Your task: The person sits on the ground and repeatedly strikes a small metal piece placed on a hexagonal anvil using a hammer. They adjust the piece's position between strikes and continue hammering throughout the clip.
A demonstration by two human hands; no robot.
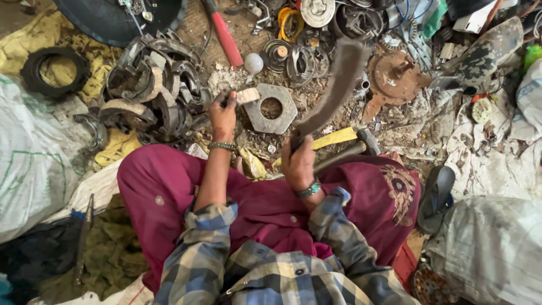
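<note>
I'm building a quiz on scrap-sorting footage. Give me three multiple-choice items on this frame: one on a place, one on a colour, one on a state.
1. Where is the hexagonal metal plate?
A. on the lap
B. on the ground just right of the left hand
C. in a sack

2. What colour is the bracelet on the right wrist?
A. turquoise
B. red
C. white

3. What is the right hand doing?
A. resting open
B. gripping a long dark blade raised and blurred
C. holding a shoe

B: the plate lies beside that hand. A: blue-green beads show. B: fingers close on its handle.
</note>
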